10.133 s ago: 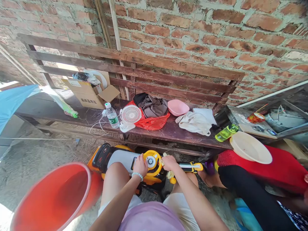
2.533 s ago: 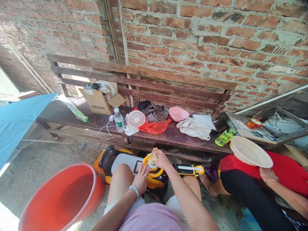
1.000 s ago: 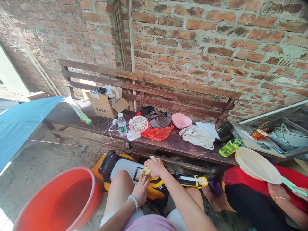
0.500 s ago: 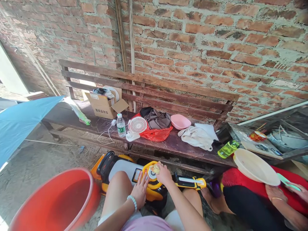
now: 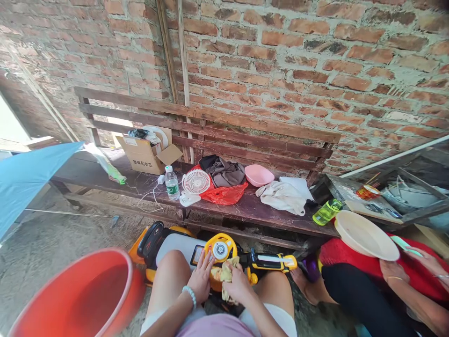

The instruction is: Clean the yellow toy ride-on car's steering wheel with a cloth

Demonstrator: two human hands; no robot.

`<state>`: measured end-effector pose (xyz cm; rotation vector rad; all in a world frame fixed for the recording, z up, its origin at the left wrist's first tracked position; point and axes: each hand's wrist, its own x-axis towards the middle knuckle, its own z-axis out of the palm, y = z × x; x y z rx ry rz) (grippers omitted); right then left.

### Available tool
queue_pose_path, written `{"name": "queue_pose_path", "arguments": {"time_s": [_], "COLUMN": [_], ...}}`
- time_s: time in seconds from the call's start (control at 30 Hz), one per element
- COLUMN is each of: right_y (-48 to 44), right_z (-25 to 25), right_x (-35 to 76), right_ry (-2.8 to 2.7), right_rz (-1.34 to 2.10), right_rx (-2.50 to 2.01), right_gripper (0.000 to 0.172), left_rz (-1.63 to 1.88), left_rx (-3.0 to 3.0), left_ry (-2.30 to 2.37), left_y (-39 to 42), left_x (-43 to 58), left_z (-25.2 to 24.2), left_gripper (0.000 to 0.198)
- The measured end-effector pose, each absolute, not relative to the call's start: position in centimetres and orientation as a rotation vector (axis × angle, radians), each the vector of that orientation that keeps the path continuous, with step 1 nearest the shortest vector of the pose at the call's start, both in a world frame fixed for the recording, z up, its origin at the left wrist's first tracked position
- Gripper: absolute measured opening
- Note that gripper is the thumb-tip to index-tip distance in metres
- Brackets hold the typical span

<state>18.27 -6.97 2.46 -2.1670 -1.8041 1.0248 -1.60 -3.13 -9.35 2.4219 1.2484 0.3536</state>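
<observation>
Between my knees stands a yellow, white and black ride-on toy car [image 5: 178,245] with a yellow steering wheel [image 5: 232,242]. My left hand [image 5: 202,277], a beaded bracelet on its wrist, lies with fingers stretched out against the wheel's left lower side. A yellowish cloth [image 5: 227,277] is bunched in my right hand [image 5: 239,284], on the near side of the wheel over the yellow body. The cloth partly hides the parts beneath it. A yellow and black arm piece [image 5: 271,261] of the toy reaches out to the right.
A large red tub [image 5: 128,285] stands at left below a blue umbrella [image 5: 31,175]. The wooden bench [image 5: 242,216] holds a carton [image 5: 140,157], water bottle [image 5: 171,185], white fan [image 5: 196,181] and pink bowl [image 5: 258,175]. At right, another person's hands hold a cream basin [image 5: 366,234] and green-handled tool [image 5: 403,244].
My right hand has moved the cloth from the wheel's hub down toward me, to below the wheel. My left hand stays at the wheel's left side. The view has shifted slightly.
</observation>
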Motion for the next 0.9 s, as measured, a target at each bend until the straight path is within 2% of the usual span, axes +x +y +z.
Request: {"name": "queue_pose_path", "arguments": {"time_s": [0.1,0.17,0.27,0.37,0.53,0.77,0.9], "right_y": [-3.9,-1.2,2.6,4.6,4.8,3.1,0.9], "right_z": [4.3,5.3,5.3,4.0,2.6,3.1,3.0], "right_x": [20.1,20.6,19.5,16.4,13.4,12.9,12.7], "right_ry": [-1.755,-1.774,-1.85,-1.992,-2.365,-2.691,-2.729], "right_rz": [0.836,0.708,0.67,0.648,0.474,0.471,0.508], "right_rx": [-2.217,-2.221,-2.293,-2.359,-2.108,-1.689,-1.611], "right_gripper": [0.084,0.087,0.076,0.064,0.05,0.039,0.046], "left_rz": [0.481,0.587,0.654,0.578,0.595,0.683,0.856], "left_rx": [2.394,2.336,2.199,2.08,2.064,1.894,1.688], "left_ry": [1.212,1.253,1.333,1.329,1.249,1.346,1.445], "left_y": [-3.3,-3.5,-3.4,-3.0,-2.5,-2.7,-2.5], "left_x": [-1.7,-1.7,-1.8,-2.5,-3.5,-2.7,-2.8], "left_z": [-9.9,-10.2,-11.0,-11.8,-12.2,-11.1,-9.9], "left_gripper": [0.11,0.111,0.111,0.108,0.101,0.079,0.064]}}
